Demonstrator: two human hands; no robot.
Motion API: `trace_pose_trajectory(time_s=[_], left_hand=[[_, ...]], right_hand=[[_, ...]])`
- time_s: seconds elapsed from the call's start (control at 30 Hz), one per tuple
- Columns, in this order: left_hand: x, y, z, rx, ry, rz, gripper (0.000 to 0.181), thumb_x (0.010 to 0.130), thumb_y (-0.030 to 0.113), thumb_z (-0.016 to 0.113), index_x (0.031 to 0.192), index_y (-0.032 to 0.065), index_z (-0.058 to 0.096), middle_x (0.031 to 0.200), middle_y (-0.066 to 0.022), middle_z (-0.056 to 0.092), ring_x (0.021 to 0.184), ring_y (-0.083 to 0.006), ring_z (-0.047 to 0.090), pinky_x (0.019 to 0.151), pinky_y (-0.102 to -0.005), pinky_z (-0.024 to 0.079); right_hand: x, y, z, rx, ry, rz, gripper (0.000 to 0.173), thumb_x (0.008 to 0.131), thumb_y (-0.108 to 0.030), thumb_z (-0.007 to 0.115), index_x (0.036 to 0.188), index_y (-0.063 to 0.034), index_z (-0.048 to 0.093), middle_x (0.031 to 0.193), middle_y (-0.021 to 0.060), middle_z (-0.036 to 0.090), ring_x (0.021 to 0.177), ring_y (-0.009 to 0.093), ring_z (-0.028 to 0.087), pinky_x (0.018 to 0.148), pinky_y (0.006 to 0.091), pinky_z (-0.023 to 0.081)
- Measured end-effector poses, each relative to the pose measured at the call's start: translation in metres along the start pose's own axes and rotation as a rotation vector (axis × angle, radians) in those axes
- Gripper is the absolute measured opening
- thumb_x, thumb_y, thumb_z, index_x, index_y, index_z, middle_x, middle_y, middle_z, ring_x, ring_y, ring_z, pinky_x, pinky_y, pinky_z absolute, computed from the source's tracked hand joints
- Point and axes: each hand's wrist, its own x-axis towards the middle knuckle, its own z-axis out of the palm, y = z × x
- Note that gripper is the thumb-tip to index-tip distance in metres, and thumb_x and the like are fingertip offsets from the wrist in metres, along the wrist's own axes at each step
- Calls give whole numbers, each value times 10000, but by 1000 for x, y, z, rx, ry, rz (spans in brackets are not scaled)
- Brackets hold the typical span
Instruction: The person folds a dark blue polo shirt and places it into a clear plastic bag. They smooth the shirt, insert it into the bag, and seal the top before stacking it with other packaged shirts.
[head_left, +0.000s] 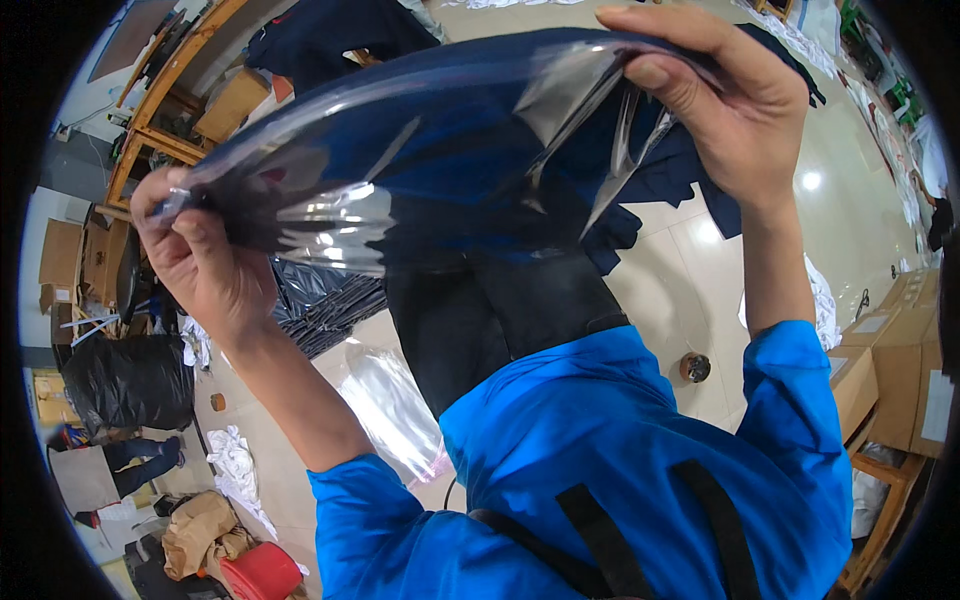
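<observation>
A clear plastic bag with dark navy cloth showing in or through it spans the space between my raised hands. My left hand pinches one end between thumb and fingers. At the other end, my right hand grips the bag's edge, thumb in front, and the film creases sharply beside it. Beyond the bag, navy garments lie on the floor. More dark cloth is heaped at the upper left. Whether the navy cloth lies wholly inside the bag is hard to tell.
Glossy dark packages are stacked left of my legs, near a pile of clear plastic bags. A tape roll sits on the floor at right. Cardboard boxes line the right side. At lower left are a red bucket and another person.
</observation>
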Motion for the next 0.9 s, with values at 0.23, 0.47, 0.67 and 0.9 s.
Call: trace_pose_trajectory(time_s=[0.23, 0.47, 0.67, 0.9], left_hand=[[-30, 15, 17, 30, 48, -130, 347, 985, 199, 798, 1255, 49, 637, 1154, -77, 708, 1066, -179, 687, 981, -321, 548], [-61, 11, 30, 166, 66, -210, 223, 954, 83, 828, 1113, 3, 693, 1071, -67, 726, 931, -97, 657, 878, -236, 517], [-59, 27, 28, 126, 66, -138, 225, 954, 73, 826, 1123, -2, 697, 1067, -79, 735, 919, -97, 664, 856, -225, 515], [-57, 44, 6, 256, 154, -163, 156, 1009, 86, 766, 1126, 29, 680, 1071, -71, 729, 990, -119, 682, 961, -272, 537]], right_hand=[[18, 2, -5, 188, 62, 227, 227, 1024, -174, 762, 1079, 45, 773, 937, 81, 778, 828, 90, 703, 753, 211, 560], [2, 38, 1, 241, -245, 256, 927, 850, -708, 760, 1456, -23, 608, 1368, 124, 698, 1267, 223, 651, 1087, 354, 491], [-47, 78, 63, 396, -307, 504, 1155, 739, -631, 924, 1621, -78, 425, 1489, 174, 605, 1352, 292, 610, 1167, 463, 475], [-26, 67, 84, 499, -64, 335, 204, 1005, -180, 779, 1182, -85, 817, 1096, 71, 806, 983, 116, 736, 917, 271, 587]])
